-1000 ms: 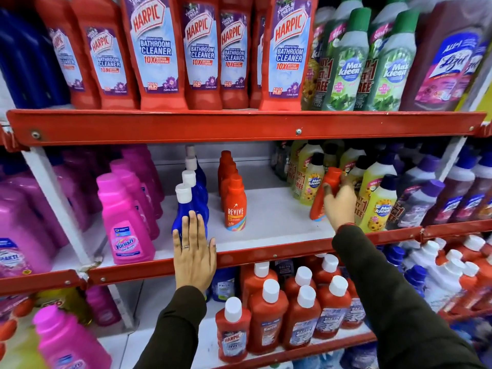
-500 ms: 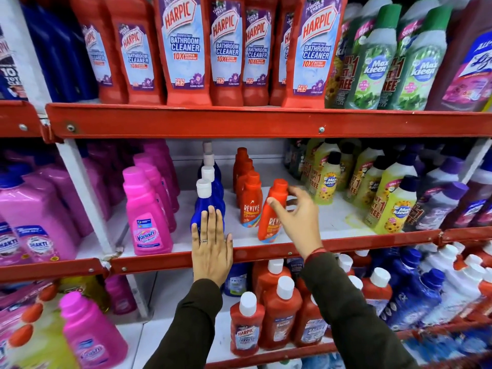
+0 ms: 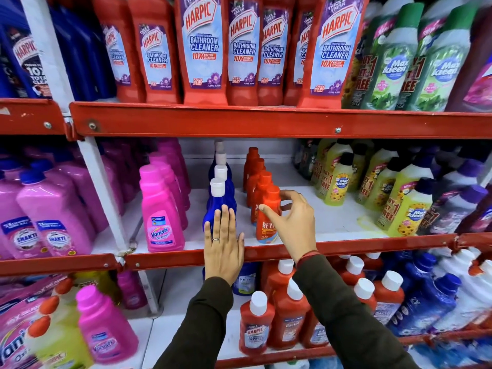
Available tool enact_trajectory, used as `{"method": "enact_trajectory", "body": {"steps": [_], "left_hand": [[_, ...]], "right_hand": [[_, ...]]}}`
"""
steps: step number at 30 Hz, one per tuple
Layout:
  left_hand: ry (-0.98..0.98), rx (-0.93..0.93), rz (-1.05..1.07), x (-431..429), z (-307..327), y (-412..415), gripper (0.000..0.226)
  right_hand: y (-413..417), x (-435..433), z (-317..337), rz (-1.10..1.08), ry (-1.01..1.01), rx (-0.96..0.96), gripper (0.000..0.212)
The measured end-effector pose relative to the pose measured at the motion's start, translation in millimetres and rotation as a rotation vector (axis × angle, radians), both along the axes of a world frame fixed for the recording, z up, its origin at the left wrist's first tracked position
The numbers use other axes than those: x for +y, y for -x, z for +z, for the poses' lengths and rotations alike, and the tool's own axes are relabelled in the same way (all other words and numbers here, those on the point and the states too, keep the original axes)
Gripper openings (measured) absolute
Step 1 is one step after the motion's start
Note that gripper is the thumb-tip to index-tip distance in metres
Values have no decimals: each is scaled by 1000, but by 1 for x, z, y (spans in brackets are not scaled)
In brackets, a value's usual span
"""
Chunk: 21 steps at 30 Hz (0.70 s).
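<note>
While your left hand [image 3: 223,243] rests flat, fingers straight, against the front blue bottle [image 3: 215,198], your right hand [image 3: 292,222] cups the orange Revive bottle [image 3: 266,227] by the shelf's [image 3: 372,243] front edge. Whether its fingers actually grip cannot be told. The bottle is probably light, stiff, slick plastic, so hold it at the waist.

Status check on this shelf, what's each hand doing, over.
Left hand flat against front blue bottle. Right hand curled round orange Revive bottle, upright at row front. Nothing blocking it.
</note>
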<state>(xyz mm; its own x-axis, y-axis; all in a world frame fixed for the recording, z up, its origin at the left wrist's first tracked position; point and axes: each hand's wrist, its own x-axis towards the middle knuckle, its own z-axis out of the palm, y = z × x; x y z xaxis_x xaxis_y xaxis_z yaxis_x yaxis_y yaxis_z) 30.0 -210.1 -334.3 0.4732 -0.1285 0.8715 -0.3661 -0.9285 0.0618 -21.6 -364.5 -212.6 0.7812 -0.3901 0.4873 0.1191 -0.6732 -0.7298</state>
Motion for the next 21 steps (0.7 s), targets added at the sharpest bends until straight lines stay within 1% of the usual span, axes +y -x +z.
{"method": "enact_trajectory", "body": {"steps": [4,13,16,18,20,21], "left_hand": [[-4,7,5,0,0,1,77],[-51,75,73,-1,6,8,79],[-60,86,33,-7,12,17,80],[-41,120,-54,-17,21,24,79],[5,183,-182,-30,29,32,77],[63,243,-261,-37,31,37,76]], "right_hand": [[-2,-3,1,-11,35,5,64],[-7,-8,-2,54,42,1,62],[-5,-12,-7,110,56,20,66],[0,-15,-10,166,-30,29,66],[7,-16,-13,228,-227,53,61],[12,-16,-12,261,-337,84,58]]}}
